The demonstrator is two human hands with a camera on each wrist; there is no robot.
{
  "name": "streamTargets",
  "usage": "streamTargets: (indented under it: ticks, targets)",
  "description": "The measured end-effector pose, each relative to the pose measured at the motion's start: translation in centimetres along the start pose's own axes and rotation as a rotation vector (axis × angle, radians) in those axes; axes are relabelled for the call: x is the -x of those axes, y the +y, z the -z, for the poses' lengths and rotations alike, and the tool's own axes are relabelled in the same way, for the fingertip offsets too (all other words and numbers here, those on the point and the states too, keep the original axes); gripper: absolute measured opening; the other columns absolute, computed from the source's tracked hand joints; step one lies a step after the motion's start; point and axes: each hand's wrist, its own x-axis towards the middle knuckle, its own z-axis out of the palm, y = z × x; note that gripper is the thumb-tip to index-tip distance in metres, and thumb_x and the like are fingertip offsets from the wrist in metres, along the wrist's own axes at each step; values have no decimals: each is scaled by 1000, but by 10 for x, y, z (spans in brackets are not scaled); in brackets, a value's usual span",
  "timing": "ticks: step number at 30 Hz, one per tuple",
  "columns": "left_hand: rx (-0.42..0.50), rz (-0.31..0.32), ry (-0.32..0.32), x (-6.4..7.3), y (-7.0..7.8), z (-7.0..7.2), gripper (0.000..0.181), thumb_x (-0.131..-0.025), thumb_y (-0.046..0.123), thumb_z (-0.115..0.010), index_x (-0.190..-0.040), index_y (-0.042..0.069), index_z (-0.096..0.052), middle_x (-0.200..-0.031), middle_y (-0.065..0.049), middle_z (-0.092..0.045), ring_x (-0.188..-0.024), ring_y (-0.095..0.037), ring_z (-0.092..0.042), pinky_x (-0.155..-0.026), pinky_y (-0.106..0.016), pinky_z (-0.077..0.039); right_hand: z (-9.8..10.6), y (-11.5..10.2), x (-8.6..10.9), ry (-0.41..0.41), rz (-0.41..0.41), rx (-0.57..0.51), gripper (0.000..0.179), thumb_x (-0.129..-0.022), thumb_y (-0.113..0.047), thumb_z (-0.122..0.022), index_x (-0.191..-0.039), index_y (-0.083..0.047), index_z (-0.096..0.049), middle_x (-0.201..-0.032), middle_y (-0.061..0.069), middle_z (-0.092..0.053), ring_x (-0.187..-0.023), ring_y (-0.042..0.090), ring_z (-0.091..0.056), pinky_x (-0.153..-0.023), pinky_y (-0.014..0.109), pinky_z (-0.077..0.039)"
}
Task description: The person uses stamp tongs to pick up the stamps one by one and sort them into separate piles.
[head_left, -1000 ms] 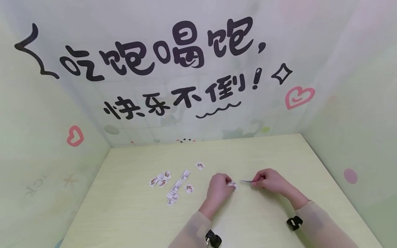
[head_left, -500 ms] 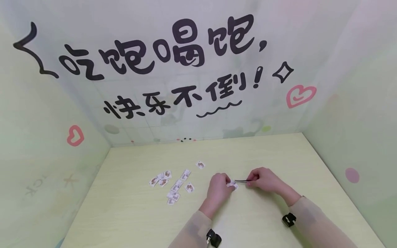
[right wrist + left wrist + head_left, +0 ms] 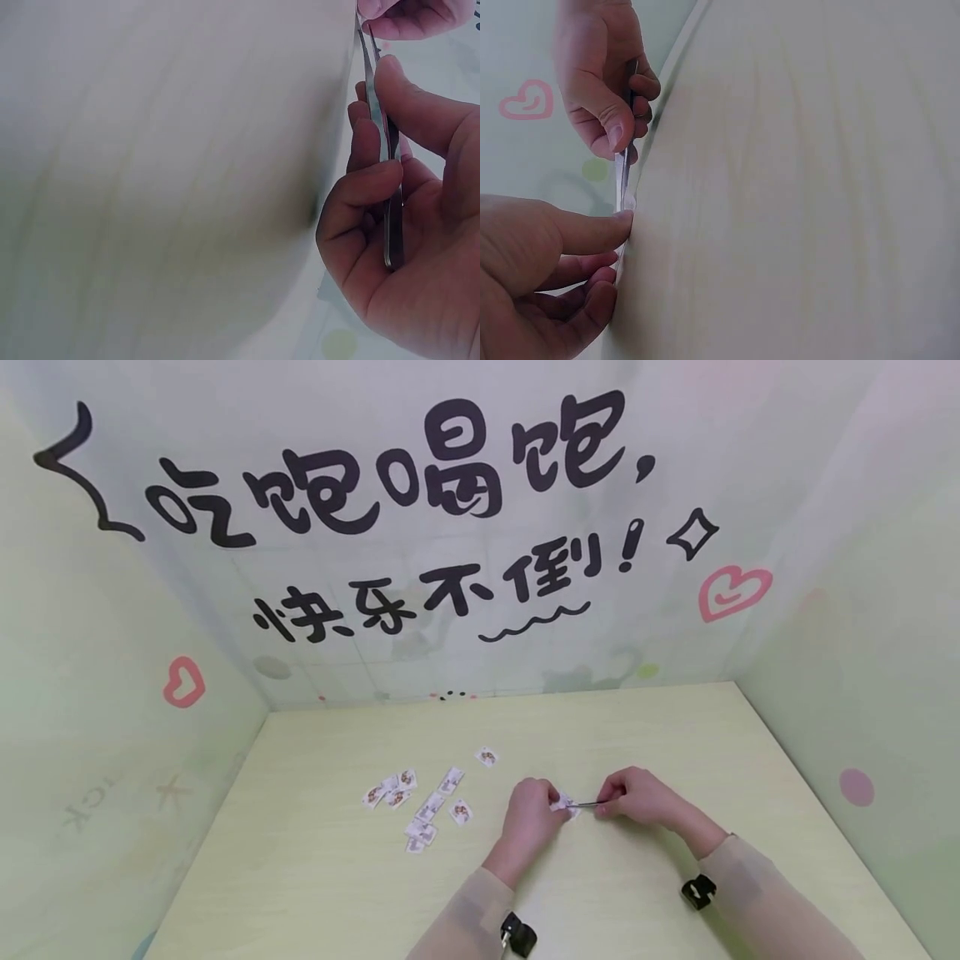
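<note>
In the head view my left hand [image 3: 527, 822] pinches a small white printed paper piece, perhaps a sticker [image 3: 558, 800], low over the table. Its thumb and index fingertip meet at the piece's edge in the left wrist view, where the piece is seen nearly edge-on. My right hand [image 3: 645, 797] grips metal tweezers [image 3: 394, 240] between thumb and fingers, the back end lying in the palm. The tweezers' tips point left and overlap the piece, right beside the left thumb.
Left of the hands, several similar printed pieces [image 3: 429, 808] lie in loose, partly overlapping groups on the pale wooden table [image 3: 300, 877]. A single piece [image 3: 487, 756] lies farther back. Printed cloth walls [image 3: 465, 668] enclose the table's back and sides.
My right hand has moved left, bringing the tweezers from beside the piece to over it, and their arms have come closer together. The left hand has stayed almost still.
</note>
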Motion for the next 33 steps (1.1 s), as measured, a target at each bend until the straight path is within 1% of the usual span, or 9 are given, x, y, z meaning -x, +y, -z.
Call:
streamTargets:
  ticks: [5, 9, 14, 18, 25, 33]
  targets:
    - [22, -2, -2, -1, -1, 0, 20, -84, 14, -92, -90, 4, -75, -82, 1, -63, -78, -15, -56, -77, -32, -52, -1, -3, 1, -6, -14, -14, 10, -89, -8, -82, -86, -8, -73, -78, 0, -65, -75, 19, -53, -70, 35, -43]
    - [65, 22, -28, -1, -1, 2, 20, -85, 14, -91, -92, 4, -75, -84, 2, -64, -78, -13, -57, -76, -32, -53, -1, -3, 3, 8, -35, -37, 9, -89, -9, -81, -86, -6, -73, -78, 2, -64, -75, 20, -53, -70, 35, -43]
    - [106, 37, -57, -2, 0, 6, 24, -84, 13, -91, -99, 2, -77, -87, 0, -65, -79, -13, -58, -76, -33, -55, 2, -2, 6, 61, -70, -51, 6, -90, -9, -79, -90, -6, -73, -82, 3, -65, -78, 21, -55, -71, 35, -46]
    - [126, 10, -55, -3, 0, 8, 27, -85, 14, -90, -104, 2, -77, -89, 0, -65, -80, -12, -57, -77, -32, -54, 8, 1, 7, 117, -95, -56, 7, -92, -11, -77, -92, -5, -74, -85, 4, -66, -80, 21, -57, -72, 34, -47]
    - [168, -24, -40, -11, 1, 2, 23, -89, 16, -88, -107, 6, -78, -90, 5, -67, -80, -7, -57, -77, -28, -53, 21, 6, 8, 217, -156, -102, 11, -97, -14, -75, -95, -3, -75, -88, 6, -66, -82, 22, -56, -73, 34, -46]
    - [256, -37, -24, -26, 9, -11, 23, -90, 14, -86, -109, 6, -78, -87, 7, -66, -77, -5, -56, -75, -26, -51, 34, 16, 4, 281, -203, -135, 13, -99, -13, -73, -100, 0, -73, -89, 7, -64, -84, 22, -56, -73, 34, -46]
